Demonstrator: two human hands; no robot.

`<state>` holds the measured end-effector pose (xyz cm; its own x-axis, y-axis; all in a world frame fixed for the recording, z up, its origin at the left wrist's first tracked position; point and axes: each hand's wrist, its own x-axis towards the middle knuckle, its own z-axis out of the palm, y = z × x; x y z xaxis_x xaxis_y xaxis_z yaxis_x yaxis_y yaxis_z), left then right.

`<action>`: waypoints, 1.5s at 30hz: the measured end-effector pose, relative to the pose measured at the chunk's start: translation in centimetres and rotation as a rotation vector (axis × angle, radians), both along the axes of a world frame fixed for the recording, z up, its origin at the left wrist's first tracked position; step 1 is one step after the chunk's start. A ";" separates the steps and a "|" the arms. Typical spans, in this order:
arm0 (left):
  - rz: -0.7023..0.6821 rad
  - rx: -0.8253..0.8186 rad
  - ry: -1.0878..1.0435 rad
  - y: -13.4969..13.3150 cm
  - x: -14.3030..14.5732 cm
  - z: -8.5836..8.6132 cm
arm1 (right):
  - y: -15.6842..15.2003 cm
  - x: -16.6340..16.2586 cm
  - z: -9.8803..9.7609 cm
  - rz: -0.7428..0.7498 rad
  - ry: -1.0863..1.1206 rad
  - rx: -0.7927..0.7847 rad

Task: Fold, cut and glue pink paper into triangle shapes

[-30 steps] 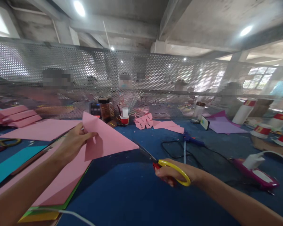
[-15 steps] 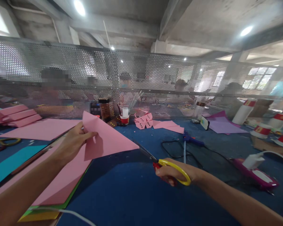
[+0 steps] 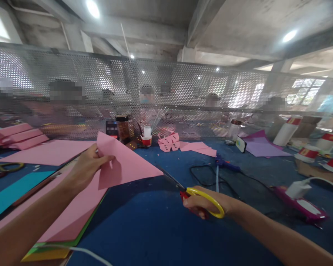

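Little has shifted: your left hand [image 3: 86,168] still pinches the paper [image 3: 127,164] aloft; your right hand [image 3: 208,205] grips the scissors [image 3: 187,191], blades toward 10 o'clock.

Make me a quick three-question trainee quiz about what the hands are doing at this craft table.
1. True or false: the left hand grips the pink paper.
2. The scissors in the right hand have a handle loop that is: A green, B yellow, C black.
3. Fill in: the table covering is ____.
Key: 1 true; 2 B; 3 blue.
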<state>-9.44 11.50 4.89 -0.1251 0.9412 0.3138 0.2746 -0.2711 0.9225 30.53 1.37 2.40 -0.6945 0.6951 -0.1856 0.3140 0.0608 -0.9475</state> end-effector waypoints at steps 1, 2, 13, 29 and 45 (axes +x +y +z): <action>-0.001 0.002 -0.001 0.0 0.0 0.0 | 0.0 0.0 0.0 0.000 -0.001 0.002; -0.002 0.003 -0.001 0.1 -0.1 0.0 | 0.0 0.0 -0.1 -0.001 -0.001 0.005; -0.003 0.001 0.029 -0.3 0.1 0.2 | 0.0 0.0 -0.1 -0.005 0.002 0.011; 0.002 0.008 0.040 -0.6 0.3 0.4 | 0.2 0.1 -0.5 -0.027 -0.039 0.007; 0.012 0.007 0.020 -0.6 0.5 0.6 | 0.0 -0.1 0.2 -0.020 -0.044 0.016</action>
<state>-8.93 10.90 5.46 -0.1305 0.9375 0.3225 0.2960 -0.2736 0.9152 30.40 1.35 2.62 -0.6717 0.7121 -0.2045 0.3565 0.0686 -0.9318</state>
